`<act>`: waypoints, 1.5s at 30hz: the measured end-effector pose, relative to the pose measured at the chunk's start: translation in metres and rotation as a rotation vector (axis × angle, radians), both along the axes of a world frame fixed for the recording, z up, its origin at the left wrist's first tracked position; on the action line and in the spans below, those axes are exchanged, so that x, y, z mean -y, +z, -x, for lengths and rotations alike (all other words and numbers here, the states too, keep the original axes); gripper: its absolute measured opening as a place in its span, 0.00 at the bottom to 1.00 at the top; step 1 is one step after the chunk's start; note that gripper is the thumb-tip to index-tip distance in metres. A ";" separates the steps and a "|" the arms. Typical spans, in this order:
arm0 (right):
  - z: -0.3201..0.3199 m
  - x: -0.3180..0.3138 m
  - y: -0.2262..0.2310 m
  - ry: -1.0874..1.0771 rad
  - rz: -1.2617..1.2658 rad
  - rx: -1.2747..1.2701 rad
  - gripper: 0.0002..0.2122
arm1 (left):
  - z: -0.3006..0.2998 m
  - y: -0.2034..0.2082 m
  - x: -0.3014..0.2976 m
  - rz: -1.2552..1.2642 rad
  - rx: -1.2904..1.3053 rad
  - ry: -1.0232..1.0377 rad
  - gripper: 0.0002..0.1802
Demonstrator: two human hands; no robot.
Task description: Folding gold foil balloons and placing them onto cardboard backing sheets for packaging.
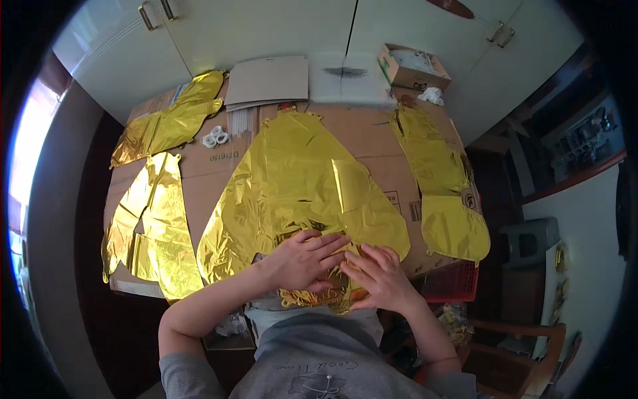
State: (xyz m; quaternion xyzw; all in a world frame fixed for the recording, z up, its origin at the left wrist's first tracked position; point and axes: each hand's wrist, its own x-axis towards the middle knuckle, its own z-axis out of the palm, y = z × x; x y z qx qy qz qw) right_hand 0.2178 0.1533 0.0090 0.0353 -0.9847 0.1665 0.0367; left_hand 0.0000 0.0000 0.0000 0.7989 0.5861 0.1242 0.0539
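Observation:
A large, flat gold foil balloon (pixel 299 166) lies in front of me, its lower end bunched in folds near my body. Across those folds rests my left hand (pixel 302 261), palm down with its fingers stretched to the right. My right hand (pixel 379 276) touches the same folded part, its fingers bent but apart and its fingertips close to the left hand's. What lies under both palms is hidden. Other flat foil balloons surround it: one at the left (pixel 163 226), another at the far left (pixel 169 126) and one along the right side (pixel 442 186).
Brown cardboard (pixel 385 133) covers the table. Toward the back are a stack of grey cardboard sheets (pixel 269 80), a small open carton (pixel 405 73) and white tape rolls (pixel 214 137). A red crate (pixel 452 282) and a wooden chair (pixel 512 332) stand at the right.

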 end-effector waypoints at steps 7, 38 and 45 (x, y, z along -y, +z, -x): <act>0.001 0.021 -0.020 0.054 -0.142 -0.364 0.12 | 0.010 0.001 0.004 -0.007 -0.030 -0.010 0.40; -0.079 0.086 -0.087 -0.939 1.740 -0.381 0.04 | 0.002 0.003 -0.003 -0.031 -0.025 0.016 0.36; -0.042 0.077 -0.039 -0.475 0.705 -0.544 0.15 | 0.003 -0.006 -0.002 -0.064 -0.025 0.025 0.40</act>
